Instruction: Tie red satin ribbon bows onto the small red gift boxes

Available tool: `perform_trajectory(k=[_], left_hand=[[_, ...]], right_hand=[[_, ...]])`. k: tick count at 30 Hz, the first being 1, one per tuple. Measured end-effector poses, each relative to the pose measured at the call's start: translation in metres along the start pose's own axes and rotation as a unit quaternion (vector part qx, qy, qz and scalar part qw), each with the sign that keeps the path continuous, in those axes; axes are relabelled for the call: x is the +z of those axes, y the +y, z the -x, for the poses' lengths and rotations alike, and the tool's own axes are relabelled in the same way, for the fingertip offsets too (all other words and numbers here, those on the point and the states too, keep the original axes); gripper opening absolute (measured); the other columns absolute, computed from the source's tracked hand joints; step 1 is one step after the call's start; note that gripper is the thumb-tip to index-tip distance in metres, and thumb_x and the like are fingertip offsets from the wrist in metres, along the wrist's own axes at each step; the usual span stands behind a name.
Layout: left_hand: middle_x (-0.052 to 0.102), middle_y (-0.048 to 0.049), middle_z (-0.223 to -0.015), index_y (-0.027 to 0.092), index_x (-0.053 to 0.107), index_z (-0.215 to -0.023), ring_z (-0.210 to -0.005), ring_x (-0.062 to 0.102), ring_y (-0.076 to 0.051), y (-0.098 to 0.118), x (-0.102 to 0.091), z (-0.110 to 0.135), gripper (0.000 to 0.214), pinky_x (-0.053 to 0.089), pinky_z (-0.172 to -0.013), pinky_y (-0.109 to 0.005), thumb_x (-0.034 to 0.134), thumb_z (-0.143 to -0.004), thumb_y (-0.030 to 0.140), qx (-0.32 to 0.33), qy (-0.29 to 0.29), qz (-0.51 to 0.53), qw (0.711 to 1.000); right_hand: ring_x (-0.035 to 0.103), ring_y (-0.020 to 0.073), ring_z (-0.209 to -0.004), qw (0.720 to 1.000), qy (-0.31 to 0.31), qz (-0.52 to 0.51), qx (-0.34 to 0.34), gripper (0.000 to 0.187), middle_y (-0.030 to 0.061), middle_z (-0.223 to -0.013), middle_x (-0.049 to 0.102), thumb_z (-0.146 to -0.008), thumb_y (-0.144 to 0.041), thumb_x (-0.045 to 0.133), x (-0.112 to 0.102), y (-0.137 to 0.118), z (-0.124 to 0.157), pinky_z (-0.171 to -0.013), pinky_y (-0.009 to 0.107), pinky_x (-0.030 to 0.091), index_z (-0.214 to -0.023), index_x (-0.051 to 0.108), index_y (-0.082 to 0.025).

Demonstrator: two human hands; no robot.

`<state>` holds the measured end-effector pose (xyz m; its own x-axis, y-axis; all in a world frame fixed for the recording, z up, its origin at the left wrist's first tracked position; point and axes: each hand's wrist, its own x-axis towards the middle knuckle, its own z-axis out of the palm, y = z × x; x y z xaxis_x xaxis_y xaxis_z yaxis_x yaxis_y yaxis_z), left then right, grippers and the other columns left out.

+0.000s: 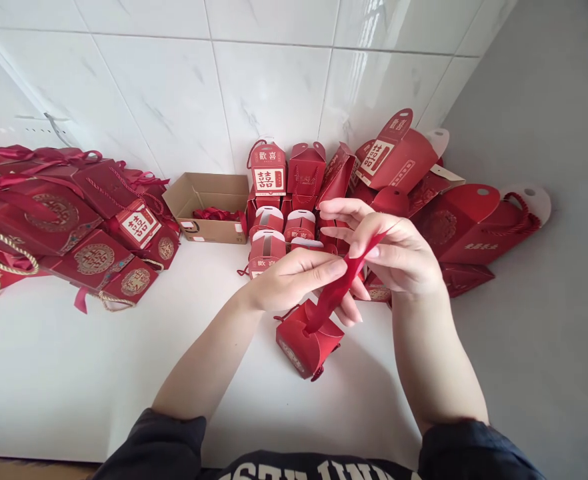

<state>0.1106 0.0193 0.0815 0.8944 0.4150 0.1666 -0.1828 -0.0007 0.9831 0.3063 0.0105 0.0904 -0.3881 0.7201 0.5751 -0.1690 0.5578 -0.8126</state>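
Between my two hands runs a red ribbon (335,293), slanting up from the top of a small red gift box (311,340) on the white table. My left hand (307,273) pinches the ribbon near its middle with thumb and fingers. Higher up, my right hand (399,250) grips the ribbon's upper part between thumb and index finger, its other fingers spread. The gift box sits below my hands, with a gold emblem on its near-left side and dark red cord at its edges. My hands hide part of the boxes behind them.
Many ribboned red boxes (94,260) are piled at the left. An open cardboard box (219,230) holding red ribbon stands by the tiled wall (274,80). Upright red boxes (269,167) stand at the back centre, and larger ones (469,227) lean at the right by the grey wall.
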Motion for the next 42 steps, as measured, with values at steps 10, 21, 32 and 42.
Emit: perform_trajectory(k=[10, 21, 32, 42], left_hand=[[0.076, -0.008, -0.081, 0.012, 0.069, -0.1, -0.078, 0.074, -0.018, 0.001, 0.012, -0.004, 0.031, 0.062, -0.073, -0.029, 0.051, -0.098, 0.036, 0.086, 0.139, -0.068, 0.984], [0.071, -0.0051, -0.082, 0.014, 0.065, -0.085, -0.08, 0.07, -0.018, 0.003, 0.016, -0.005, 0.029, 0.059, -0.074, -0.03, 0.049, -0.099, 0.033, 0.094, 0.178, -0.182, 0.962], [0.075, -0.0051, -0.075, 0.012, 0.071, -0.089, -0.067, 0.072, -0.014, -0.006, 0.016, -0.005, 0.023, 0.061, -0.068, -0.026, 0.062, -0.092, 0.033, 0.112, 0.204, -0.04, 0.972], [0.075, -0.0062, -0.076, 0.011, 0.072, -0.088, -0.07, 0.073, -0.016, -0.003, 0.016, -0.004, 0.02, 0.063, -0.07, -0.026, 0.065, -0.091, 0.03, 0.111, 0.187, -0.023, 0.976]], right_hand=[[0.067, 0.0178, -0.073, 0.989, 0.144, 0.006, 0.043, 0.035, 0.0049, -0.092, 0.071, -0.095, -0.053, 0.048, 0.019, 0.001, 0.011, -0.068, 0.035, 0.06, -0.101, 0.068, -0.024], [0.052, 0.0089, -0.045, 0.962, 0.246, 0.116, 0.031, 0.014, 0.002, -0.081, 0.065, -0.088, -0.03, 0.068, 0.046, -0.02, 0.019, -0.039, 0.027, 0.047, -0.078, 0.067, -0.021], [0.06, 0.0123, -0.051, 0.944, 0.265, 0.196, -0.004, 0.024, -0.0007, -0.061, 0.059, -0.096, -0.031, 0.057, 0.045, -0.033, 0.011, -0.047, 0.026, 0.05, -0.075, 0.065, -0.023], [0.058, 0.0086, -0.05, 0.907, 0.302, 0.284, -0.066, 0.016, -0.0042, -0.061, 0.06, -0.091, -0.022, 0.065, 0.041, -0.04, 0.007, -0.046, 0.023, 0.044, -0.075, 0.067, -0.02]])
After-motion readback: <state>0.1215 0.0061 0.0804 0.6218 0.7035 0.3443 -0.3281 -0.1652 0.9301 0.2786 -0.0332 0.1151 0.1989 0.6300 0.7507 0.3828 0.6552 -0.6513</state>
